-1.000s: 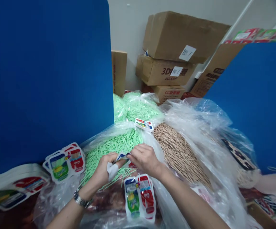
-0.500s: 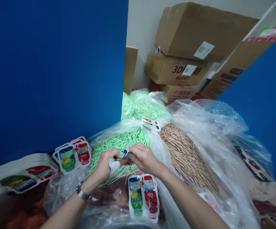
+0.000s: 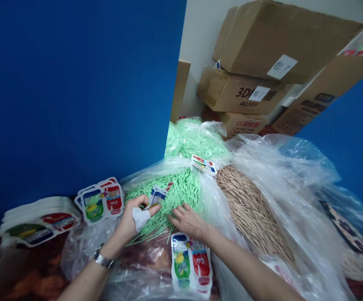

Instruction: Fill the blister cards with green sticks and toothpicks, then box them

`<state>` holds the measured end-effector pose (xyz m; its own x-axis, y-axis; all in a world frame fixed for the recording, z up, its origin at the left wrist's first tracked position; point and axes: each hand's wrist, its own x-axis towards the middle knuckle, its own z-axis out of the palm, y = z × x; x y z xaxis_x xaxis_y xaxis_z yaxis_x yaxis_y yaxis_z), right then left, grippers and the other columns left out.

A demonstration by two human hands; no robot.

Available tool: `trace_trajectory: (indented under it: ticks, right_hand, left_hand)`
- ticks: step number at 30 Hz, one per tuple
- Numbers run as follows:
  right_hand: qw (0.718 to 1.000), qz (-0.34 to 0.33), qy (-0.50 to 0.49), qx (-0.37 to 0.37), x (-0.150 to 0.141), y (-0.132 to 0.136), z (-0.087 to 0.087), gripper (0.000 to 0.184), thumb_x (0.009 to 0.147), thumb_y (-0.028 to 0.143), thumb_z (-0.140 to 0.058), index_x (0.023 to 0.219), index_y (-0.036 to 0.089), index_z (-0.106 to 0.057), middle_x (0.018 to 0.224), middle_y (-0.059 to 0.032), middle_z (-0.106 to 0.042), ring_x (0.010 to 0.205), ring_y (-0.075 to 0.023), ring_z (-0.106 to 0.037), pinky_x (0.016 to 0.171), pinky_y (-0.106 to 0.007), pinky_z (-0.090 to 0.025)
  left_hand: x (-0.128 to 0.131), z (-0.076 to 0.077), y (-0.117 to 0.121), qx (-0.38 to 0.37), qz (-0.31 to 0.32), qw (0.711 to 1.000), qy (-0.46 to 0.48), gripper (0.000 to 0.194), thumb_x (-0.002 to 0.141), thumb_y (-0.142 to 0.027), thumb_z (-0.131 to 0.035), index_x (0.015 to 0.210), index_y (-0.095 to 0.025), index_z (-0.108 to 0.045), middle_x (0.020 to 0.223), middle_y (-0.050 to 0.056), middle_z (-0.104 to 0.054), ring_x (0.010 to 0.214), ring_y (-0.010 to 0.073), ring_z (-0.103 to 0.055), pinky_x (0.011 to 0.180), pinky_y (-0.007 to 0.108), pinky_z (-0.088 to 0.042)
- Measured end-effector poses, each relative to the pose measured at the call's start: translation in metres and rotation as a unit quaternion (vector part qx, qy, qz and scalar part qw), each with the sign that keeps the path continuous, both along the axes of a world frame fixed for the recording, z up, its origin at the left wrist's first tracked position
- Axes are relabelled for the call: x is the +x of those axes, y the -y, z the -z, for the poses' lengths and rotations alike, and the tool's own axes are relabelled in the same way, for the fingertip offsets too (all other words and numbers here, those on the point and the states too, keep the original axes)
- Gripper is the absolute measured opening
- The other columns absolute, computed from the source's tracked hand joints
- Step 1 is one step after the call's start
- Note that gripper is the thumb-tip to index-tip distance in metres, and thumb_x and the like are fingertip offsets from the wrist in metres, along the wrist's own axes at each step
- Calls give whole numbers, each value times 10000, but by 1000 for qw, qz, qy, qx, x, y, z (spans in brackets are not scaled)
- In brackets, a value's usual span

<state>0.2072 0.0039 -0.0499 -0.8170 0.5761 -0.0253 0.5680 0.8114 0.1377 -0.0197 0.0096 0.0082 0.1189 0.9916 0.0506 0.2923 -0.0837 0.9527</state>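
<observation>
My left hand (image 3: 135,216), with a white wrap on the thumb and a watch on the wrist, pinches a small printed pouch (image 3: 157,195) and holds it upright over a pile of green sticks (image 3: 175,190) in a clear plastic bag. My right hand (image 3: 186,220) lies on the green sticks just right of the pouch, fingers curled down onto them; whether it grips any is unclear. A stack of the same red, green and blue pouches (image 3: 190,263) lies right below my right wrist.
More pouch stacks lie at the left (image 3: 101,201) and far left (image 3: 37,221). A bag of tan sticks (image 3: 250,207) sits to the right, a second green pile (image 3: 197,140) behind, one pouch (image 3: 204,164) on top. Blue partitions (image 3: 75,92) flank both sides. Cardboard boxes (image 3: 272,37) are stacked behind.
My right hand let go of the pouch and dropped onto the green sticks. My left hand keeps the pouch, now raised upright. The view shifted left.
</observation>
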Motion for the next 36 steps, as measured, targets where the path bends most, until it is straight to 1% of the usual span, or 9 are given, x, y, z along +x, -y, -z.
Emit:
trace_trajectory:
  ticks: [6, 11, 16, 20, 21, 25, 30, 32, 36]
  right_hand:
    - [996, -62, 19, 68, -15, -7, 15, 224, 949, 199, -398, 949, 142, -615, 937, -76, -586, 923, -228, -505, 977, -479, -344]
    - [989, -89, 18, 118, -15, -13, 25, 220, 922, 215, -437, 1011, 119, -614, 1103, -117, -563, 1092, -270, -459, 1069, -546, -261]
    - [999, -12, -20, 35, -12, -18, 13, 165, 906, 198, -449, 957, 155, -600, 990, -93, -602, 1029, -244, -496, 1083, -519, -248]
    - [980, 81, -136, -122, -8, -23, -5, 152, 850, 189, -515, 989, 171, -574, 949, -95, -637, 1064, -248, -489, 1083, -504, -221]
    - [952, 116, -213, -189, -7, -25, -8, 163, 828, 199, -539, 986, 174, -568, 944, -93, -641, 1051, -249, -499, 1076, -503, -225]
    - [766, 249, -468, -364, -8, -34, -19, 154, 850, 318, -517, 949, 201, -517, 868, -49, -619, 840, -207, -573, 904, -417, -405]
    - [600, 322, -567, -464, -15, -41, -24, 397, 852, 610, -418, 876, 218, -474, 688, 14, -572, 493, -114, -508, 493, -245, -421]
    - [541, 333, -585, -503, -17, -37, -23, 433, 801, 639, -491, 861, 211, -486, 670, 8, -587, 476, -105, -500, 466, -229, -408]
    - [378, 356, -633, -574, -21, -23, -19, 427, 687, 528, -707, 899, 203, -529, 650, 31, -590, 484, -83, -495, 484, -205, -404]
  left_hand:
    - [3, 6, 0, 17, -6, 1000, -24, 366, 699, -337, -669, 576, -209, -349, 576, -68, -325, 548, 101, -305, 519, 234, -250]
    - [6, 6, -1, 21, -16, 999, -28, 367, 698, -341, -668, 574, -212, -347, 564, -74, -314, 533, 98, -288, 503, 229, -238]
    - [3, 10, -5, 19, -41, 999, -9, 395, 711, -351, -679, 571, -212, -337, 549, -79, -320, 522, 95, -303, 499, 225, -244]
    - [0, 8, -11, 21, -74, 997, 27, 333, 712, -358, -692, 574, -194, -438, 545, -62, -434, 517, 104, -391, 505, 226, -300]
    - [0, 7, -12, 21, -84, 996, 37, 307, 707, -368, -698, 584, -186, -483, 550, -53, -476, 520, 110, -420, 507, 228, -319]
    - [0, 2, -17, 36, -114, 991, 53, 238, 697, -376, -713, 656, -163, -615, 574, -28, -578, 532, 131, -499, 505, 232, -365]
    - [2, -2, -17, 39, -117, 991, 55, 207, 708, -355, -707, 723, -154, -660, 604, -15, -616, 537, 140, -524, 505, 236, -384]
    - [4, -2, -15, 35, -119, 991, 53, 212, 705, -358, -707, 708, -152, -658, 585, -19, -606, 522, 138, -516, 499, 236, -383]
    - [6, 1, -14, 37, -111, 992, 52, 217, 702, -360, -708, 711, -148, -663, 585, -17, -606, 523, 138, -514, 504, 238, -390]
